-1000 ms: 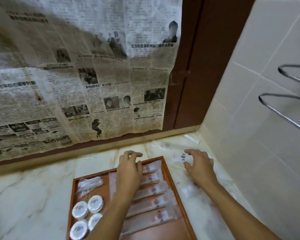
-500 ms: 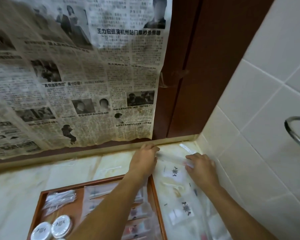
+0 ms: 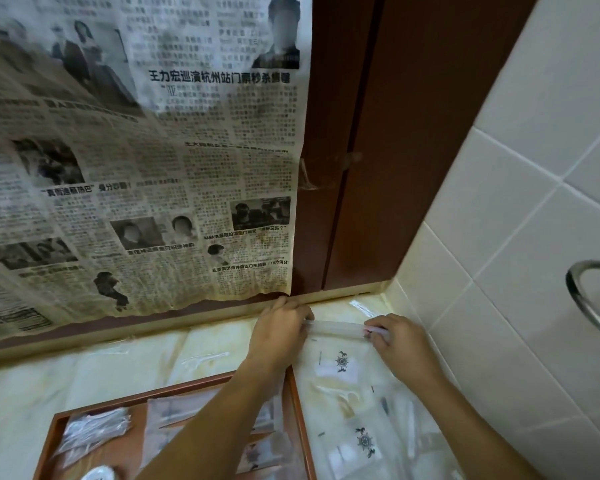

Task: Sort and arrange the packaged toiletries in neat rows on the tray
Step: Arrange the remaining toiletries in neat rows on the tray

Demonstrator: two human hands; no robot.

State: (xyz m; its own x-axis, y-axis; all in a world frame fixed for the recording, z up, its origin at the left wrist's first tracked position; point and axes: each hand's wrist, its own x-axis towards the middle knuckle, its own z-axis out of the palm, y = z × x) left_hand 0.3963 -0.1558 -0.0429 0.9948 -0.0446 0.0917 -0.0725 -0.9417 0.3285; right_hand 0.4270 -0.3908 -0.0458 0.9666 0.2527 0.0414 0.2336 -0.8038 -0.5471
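Hands at far right corner of counter, beyond tray (image 3: 300, 410). Left hand (image 3: 278, 332) and right hand (image 3: 397, 339) each pinch one end of a clear sachet (image 3: 336, 328), held level over loose packets (image 3: 354, 403) lying right of tray. Step: picking up. Next, likely carry it left into a free row.

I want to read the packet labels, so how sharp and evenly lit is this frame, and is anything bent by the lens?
Head view: dim, warm light; forearms and tray contents smear with motion blur; the emblem on the clear packet reads, finer print does not; wide-angle distortion bows the newspaper and wall tiles; faint sheen on the towel rail.
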